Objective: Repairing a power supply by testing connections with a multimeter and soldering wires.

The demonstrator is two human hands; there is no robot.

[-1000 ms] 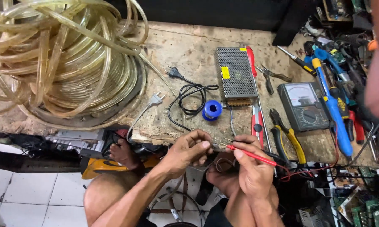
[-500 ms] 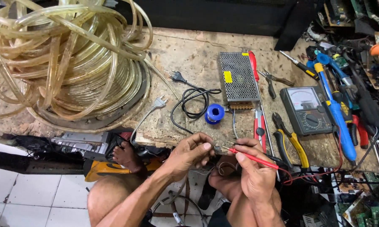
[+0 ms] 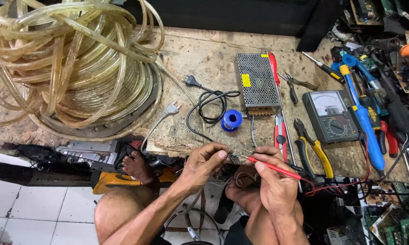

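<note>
My left hand pinches a thin wire end at the front edge of the worn wooden workbench. My right hand grips a red test probe, its metal tip pointing left, close to the left fingertips. The probe's red lead runs right toward the analog multimeter. Just behind the hands lie a perforated metal power supply, a blue solder spool and a black cord with a plug.
A big coil of clear yellowish tubing fills the bench's left. Yellow-handled pliers, a red cutter, a blue soldering iron and screwdrivers crowd the right. A white plug lies mid-bench. Circuit boards lie bottom right. White tiled floor lies below.
The hands stay at the bench's front edge; the probe tip and the left fingertips have come slightly closer. The view has shifted a little.
</note>
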